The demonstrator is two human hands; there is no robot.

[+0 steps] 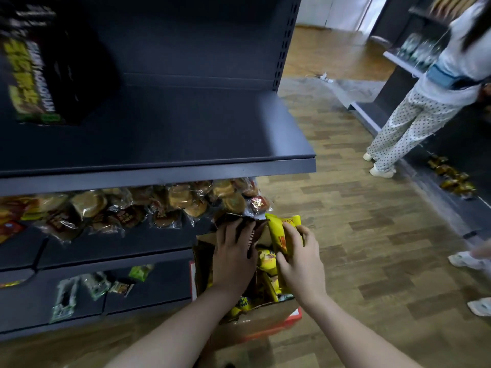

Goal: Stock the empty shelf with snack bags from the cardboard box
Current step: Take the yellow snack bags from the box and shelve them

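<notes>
Dark grey metal shelf (164, 134) stands nearly bare above the open brown cardboard box (255, 318) on the floor. Left hand (233, 257) lies flat, grip spread, inside it; right hand (301, 261) grip pinches a yellow snack bag (281, 231).

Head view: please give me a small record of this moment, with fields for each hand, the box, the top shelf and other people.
left hand: laid on a dark bag at the cardboard box; grip unclear
right hand: gripping a yellow snack bag above the box
box: on the floor by the shelving, more yellow bags inside
top shelf: mostly bare, one dark package at its left
other people: person in dotted trousers standing at right
</notes>
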